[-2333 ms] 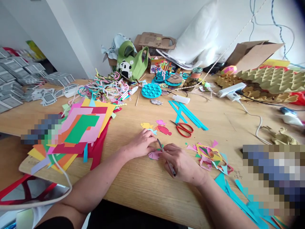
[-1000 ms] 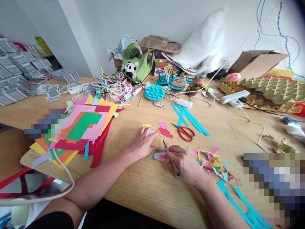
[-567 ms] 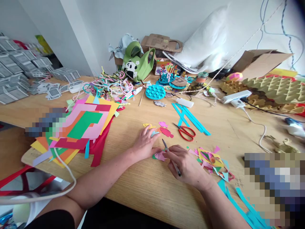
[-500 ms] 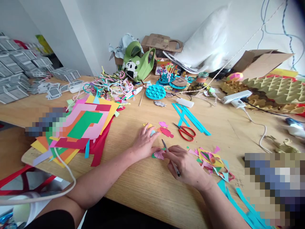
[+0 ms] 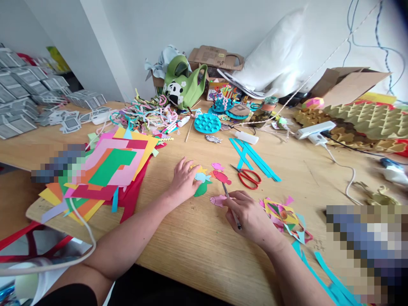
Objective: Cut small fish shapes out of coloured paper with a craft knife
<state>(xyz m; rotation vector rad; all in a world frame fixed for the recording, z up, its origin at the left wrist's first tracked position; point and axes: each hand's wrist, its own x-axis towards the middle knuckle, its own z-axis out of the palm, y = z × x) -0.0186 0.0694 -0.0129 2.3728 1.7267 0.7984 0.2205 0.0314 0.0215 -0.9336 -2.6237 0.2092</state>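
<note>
My right hand (image 5: 247,216) is closed around a pen (image 5: 236,219), its tip pointing up and left near a red paper fish (image 5: 221,177). Just left of those fingers lies a pink paper fish (image 5: 216,200), partly covered by the hand. My left hand (image 5: 182,180) rests with fingers apart at the left edge of a light blue paper fish (image 5: 201,177). Below that lies a green paper fish (image 5: 203,189), near the thumb, and above it a yellow paper fish (image 5: 193,168) is partly hidden by the fingers. A smaller pink fish (image 5: 218,166) lies above the red one.
Red-handled scissors (image 5: 250,179) lie to the right, with blue paper strips (image 5: 255,159) behind. Cut paper scraps (image 5: 282,212) lie beside my right arm. Stacked coloured paper (image 5: 110,168) is on the left. A power strip (image 5: 315,129) and its cable stand at the right.
My left hand has moved left, away from the pink fish. The green fish has gone from beneath the pink fish to below the light blue one. The pen stays in my right hand.
</note>
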